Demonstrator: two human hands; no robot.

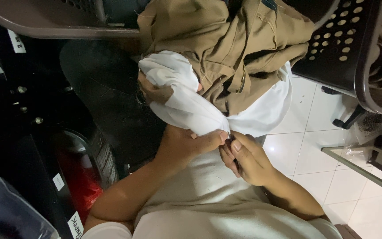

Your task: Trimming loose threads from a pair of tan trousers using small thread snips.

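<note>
Roughly, by size:
Floor: white tiles (315, 132) fill the lower right.
Chair: a black perforated seat (337, 40) stands at upper right, above the tiles.
Garment: a khaki garment (226, 44) with a zip lies bunched at the top centre, draped over the white cloth.
White cloth: the white fabric (186, 108) hangs below the khaki — one fold narrows to a point between both hands.
Left hand: the left hand (186, 144) has thumb and fingers pinched shut on the cloth's point.
Right hand: the right hand (246, 157) has fingers curled together around a thin dark tool (234, 152) — just beside the cloth tip.
</note>
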